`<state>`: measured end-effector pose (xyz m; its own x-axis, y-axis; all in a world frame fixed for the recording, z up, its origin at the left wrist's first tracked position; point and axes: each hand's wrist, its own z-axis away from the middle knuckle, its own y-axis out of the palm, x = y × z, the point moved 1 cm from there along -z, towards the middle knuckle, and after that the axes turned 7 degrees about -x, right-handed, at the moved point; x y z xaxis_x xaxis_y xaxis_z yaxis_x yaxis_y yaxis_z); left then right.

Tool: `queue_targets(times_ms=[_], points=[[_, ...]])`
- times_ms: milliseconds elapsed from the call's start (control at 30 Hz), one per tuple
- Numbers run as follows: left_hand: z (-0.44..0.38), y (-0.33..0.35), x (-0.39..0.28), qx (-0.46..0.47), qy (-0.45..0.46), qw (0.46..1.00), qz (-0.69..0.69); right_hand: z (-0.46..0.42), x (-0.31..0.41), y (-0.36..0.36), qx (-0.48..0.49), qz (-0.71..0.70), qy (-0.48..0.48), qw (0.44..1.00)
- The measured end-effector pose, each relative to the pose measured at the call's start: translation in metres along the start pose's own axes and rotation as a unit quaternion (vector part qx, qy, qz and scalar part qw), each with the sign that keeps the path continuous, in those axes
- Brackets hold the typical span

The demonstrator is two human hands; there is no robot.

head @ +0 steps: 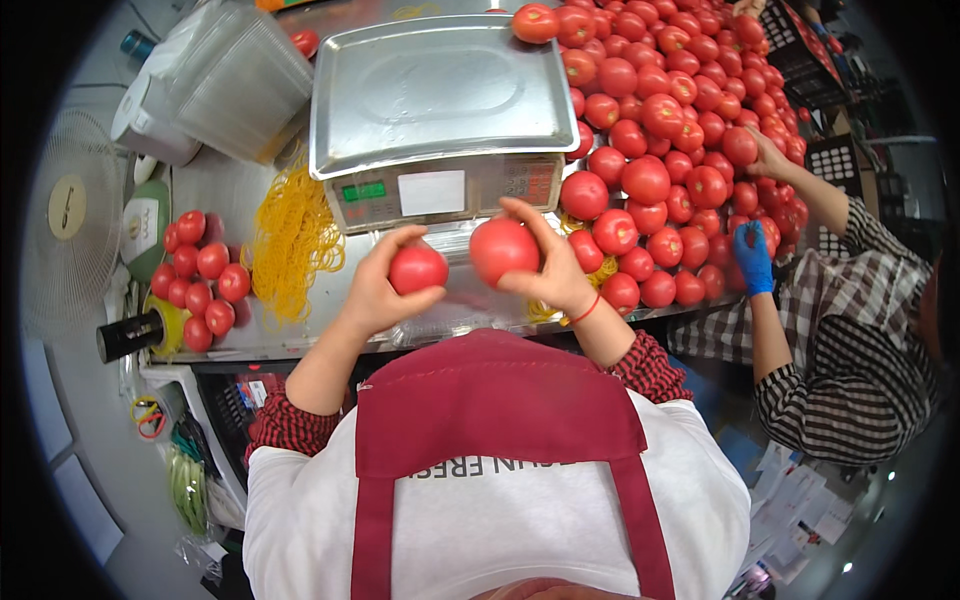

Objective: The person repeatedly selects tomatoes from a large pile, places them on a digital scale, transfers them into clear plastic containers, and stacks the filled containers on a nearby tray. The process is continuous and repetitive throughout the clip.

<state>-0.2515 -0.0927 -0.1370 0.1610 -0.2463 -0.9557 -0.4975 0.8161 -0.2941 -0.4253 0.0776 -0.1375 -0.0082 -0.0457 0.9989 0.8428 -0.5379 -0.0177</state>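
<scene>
My left hand point(386, 281) is closed around a red tomato point(418, 270), held low over the near side of the steel table. My right hand point(551, 266) grips a larger tomato point(504, 251), slightly blurred, just to the right of the first one. Right beyond both hands stands a digital weighing scale point(446, 191) with a bare metal pan point(442, 94). One tomato point(535, 23) rests at the pan's far right corner. Clear plastic packaging point(442, 326) lies beneath my hands at the table's near edge, partly hidden.
A large heap of tomatoes point(664, 116) covers the table's right side. A co-worker's bare hand point(766, 156) and blue-gloved hand point(752, 256) work there. Yellow rubber bands point(292, 240), several tomatoes point(199, 274), a tape roll point(166, 326) and stacked plastic trays point(236, 82) are at left.
</scene>
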Motion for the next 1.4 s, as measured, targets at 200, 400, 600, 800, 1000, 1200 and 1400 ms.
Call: queue_targets(times_ms=[200, 400, 600, 800, 1000, 1200, 1400], points=[[0.013, 0.019, 0.024, 0.035, 0.264, 0.863, -0.429, -0.009, -0.01, 0.03, 0.154, 0.32, -0.274, 0.894], [0.007, 0.023, 0.02, 0.064, 0.215, 0.882, -0.415, -0.152, 0.033, -0.034, -0.205, 0.395, -0.391, 0.806], [0.007, 0.026, 0.023, 0.054, 0.213, 0.888, -0.403, -0.266, 0.016, -0.084, -0.253, 0.552, -0.208, 0.766], [0.011, 0.026, 0.029, 0.036, 0.211, 0.894, -0.393, -0.171, 0.046, -0.036, -0.14, 0.305, -0.246, 0.909], [-0.004, 0.025, 0.045, 0.005, 0.249, 0.907, -0.34, 0.006, 0.022, 0.065, 0.178, 0.241, -0.184, 0.936], [-0.003, 0.003, 0.049, -0.202, 0.174, 0.955, -0.131, 0.027, 0.003, 0.041, 0.003, 0.343, -0.201, 0.918], [-0.014, -0.001, 0.054, -0.306, -0.003, 0.943, 0.132, 0.061, -0.014, 0.024, -0.002, 0.376, -0.032, 0.926]])
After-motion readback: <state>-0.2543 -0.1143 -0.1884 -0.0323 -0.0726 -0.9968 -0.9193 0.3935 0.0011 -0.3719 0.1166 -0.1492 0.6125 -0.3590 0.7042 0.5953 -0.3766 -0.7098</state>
